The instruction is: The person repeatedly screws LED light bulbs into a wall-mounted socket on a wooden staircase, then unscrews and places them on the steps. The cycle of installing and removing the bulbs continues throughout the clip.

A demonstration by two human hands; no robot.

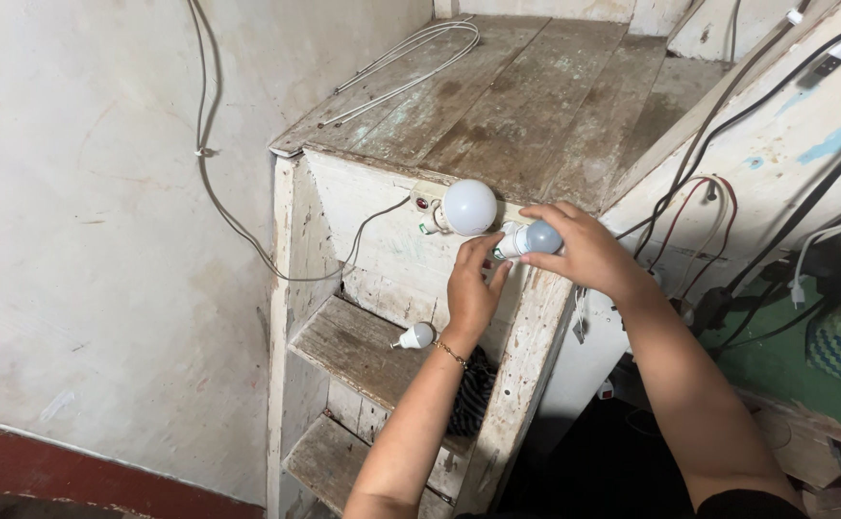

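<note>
From the head camera, both hands meet at the front edge of a worn white wooden shelf unit [536,106] set against a stained wall [84,221]. The right hand [588,252] has its fingers clamped around a small light bulb [536,237], held sideways. The left hand [473,288] reaches up from below, fingertips pinching the bulb's base where it meets a socket strip [430,204] on the unit's face. Just beside it, a larger round bulb [469,207] already sits in the strip, unlit, next to a small red light. A third, small bulb [416,336] lies loose on the shelf below. Judging by this, one bulb is seated, the held one looks only partly in, and the loose one is untouched. Cables [699,207] hang at the right.
</note>
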